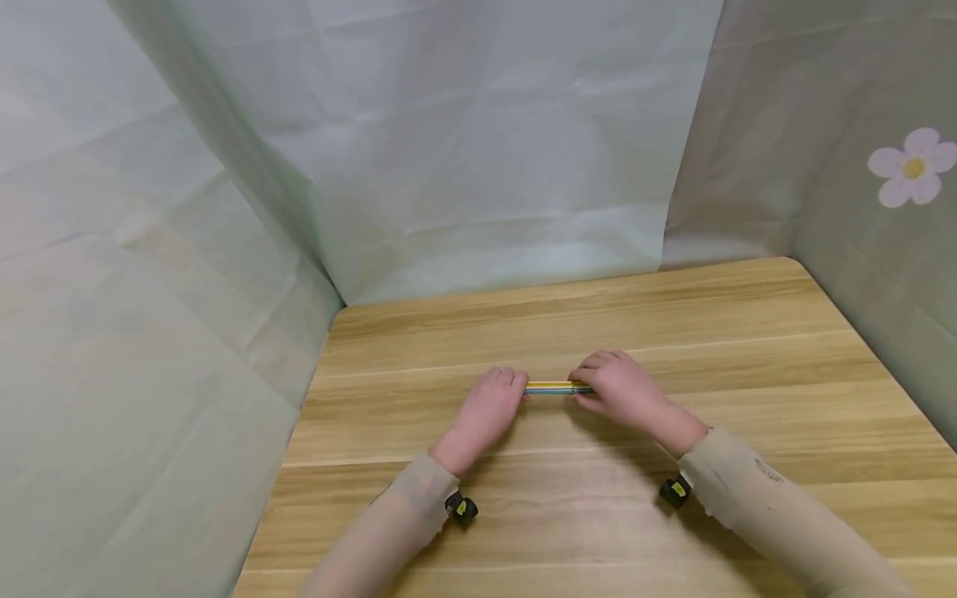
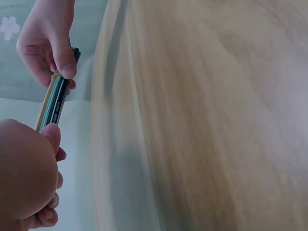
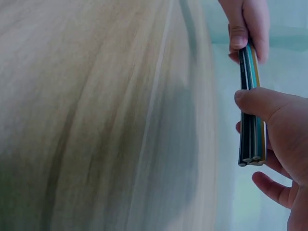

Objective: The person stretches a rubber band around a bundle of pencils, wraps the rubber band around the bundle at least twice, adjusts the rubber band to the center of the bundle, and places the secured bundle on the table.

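Note:
A bundle of slim pencils (image 1: 548,388), yellow, light blue and dark, spans the gap between the two hands above the wooden table. My left hand (image 1: 488,409) grips one end, its thumb along the pencils in the left wrist view. Near the other end, my right hand (image 1: 622,392) pinches the bundle between thumb and fingers. A thin yellowish band (image 2: 57,75) circles the pencils right at the right thumb. Flat pencil ends (image 3: 251,161) stick out past the right hand in the right wrist view. The left hand covers the opposite ends.
The wood-grain table (image 1: 598,515) is bounded by pale cloth walls (image 1: 486,166) at the back and both sides. A white flower print (image 1: 914,168) marks the right wall. Small black cameras (image 1: 675,491) hang under both sleeved wrists.

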{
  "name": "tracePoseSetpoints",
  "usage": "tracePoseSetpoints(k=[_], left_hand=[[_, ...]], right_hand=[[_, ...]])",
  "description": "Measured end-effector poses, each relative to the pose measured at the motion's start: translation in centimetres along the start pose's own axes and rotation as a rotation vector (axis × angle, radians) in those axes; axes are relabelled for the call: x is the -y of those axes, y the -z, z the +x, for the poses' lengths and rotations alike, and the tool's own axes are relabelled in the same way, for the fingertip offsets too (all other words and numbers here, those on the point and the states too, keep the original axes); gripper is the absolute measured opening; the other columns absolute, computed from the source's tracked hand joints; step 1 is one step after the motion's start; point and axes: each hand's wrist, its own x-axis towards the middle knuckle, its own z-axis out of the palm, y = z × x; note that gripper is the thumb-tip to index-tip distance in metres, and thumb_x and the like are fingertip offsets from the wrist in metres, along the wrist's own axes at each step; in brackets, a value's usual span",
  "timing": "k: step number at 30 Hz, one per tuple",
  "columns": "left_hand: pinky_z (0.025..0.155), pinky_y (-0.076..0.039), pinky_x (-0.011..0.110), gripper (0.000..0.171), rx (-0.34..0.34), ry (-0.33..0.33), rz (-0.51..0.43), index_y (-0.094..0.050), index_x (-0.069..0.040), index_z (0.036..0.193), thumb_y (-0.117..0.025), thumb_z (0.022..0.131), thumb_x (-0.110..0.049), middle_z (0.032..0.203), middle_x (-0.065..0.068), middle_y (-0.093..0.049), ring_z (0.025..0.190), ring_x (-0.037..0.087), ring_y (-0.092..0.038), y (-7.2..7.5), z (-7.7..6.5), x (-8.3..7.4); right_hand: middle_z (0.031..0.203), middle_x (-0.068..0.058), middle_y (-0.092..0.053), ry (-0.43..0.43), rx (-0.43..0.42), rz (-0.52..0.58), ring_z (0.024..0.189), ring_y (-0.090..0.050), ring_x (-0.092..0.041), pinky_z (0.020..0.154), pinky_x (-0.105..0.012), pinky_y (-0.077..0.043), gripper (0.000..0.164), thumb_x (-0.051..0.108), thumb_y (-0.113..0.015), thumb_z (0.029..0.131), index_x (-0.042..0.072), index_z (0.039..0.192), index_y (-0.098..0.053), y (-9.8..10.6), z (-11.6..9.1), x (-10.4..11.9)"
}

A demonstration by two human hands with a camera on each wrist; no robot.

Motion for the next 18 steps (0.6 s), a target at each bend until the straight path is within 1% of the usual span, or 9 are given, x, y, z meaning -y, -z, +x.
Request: tracePoseSetpoints(k=[6,10,14,16,18], left_hand=[[0.079,-0.056,0.033,0.019,0.002,0.006,0.002,-0.061,-0.005,0.114,-0.060,0.111,-0.024,0.096,0.006,-0.065,0.086,0.020,-0.061,0.02,0.06,-0.09],[0.079,-0.056,0.033,0.019,-0.006,0.014,0.002,-0.062,-0.006,0.113,-0.062,0.110,-0.024,0.096,0.006,-0.066,0.086,0.020,-0.061,0.03,0.09,-0.21],[0.080,-0.056,0.033,0.019,-0.018,-0.011,-0.012,-0.063,-0.006,0.112,-0.063,0.110,-0.025,0.095,0.005,-0.066,0.085,0.019,-0.063,0.26,0.37,-0.65],[0.082,-0.056,0.033,0.020,-0.021,-0.018,-0.025,-0.063,-0.006,0.113,-0.063,0.110,-0.025,0.097,0.006,-0.067,0.087,0.019,-0.065,0.26,0.57,-0.90],[0.085,-0.057,0.033,0.020,-0.007,-0.016,-0.043,-0.063,-0.005,0.114,-0.062,0.110,-0.025,0.099,0.006,-0.068,0.090,0.019,-0.066,0.21,0.71,-1.02]], right_hand=[[0.103,-0.006,-0.076,0.040,-0.015,0.010,0.100,-0.071,-0.030,0.090,-0.054,-0.056,0.027,0.018,-0.091,0.086,0.008,0.108,-0.080,0.02,0.07,-0.09],[0.103,-0.005,-0.076,0.052,-0.024,0.006,0.100,-0.071,-0.029,0.089,-0.053,-0.056,0.027,0.019,-0.091,0.086,0.008,0.108,-0.080,-0.06,0.15,-0.18],[0.103,-0.005,-0.076,0.080,-0.029,0.024,0.098,-0.071,-0.027,0.087,-0.050,-0.057,0.027,0.020,-0.092,0.086,0.008,0.108,-0.080,-0.12,0.31,-0.09],[0.103,-0.004,-0.077,0.075,-0.020,0.033,0.098,-0.072,-0.026,0.086,-0.050,-0.057,0.027,0.021,-0.092,0.087,0.008,0.108,-0.080,-0.07,0.48,0.12],[0.105,-0.004,-0.077,0.059,-0.002,0.046,0.099,-0.072,-0.026,0.087,-0.050,-0.058,0.030,0.024,-0.091,0.088,0.008,0.111,-0.080,0.07,0.63,0.24]])
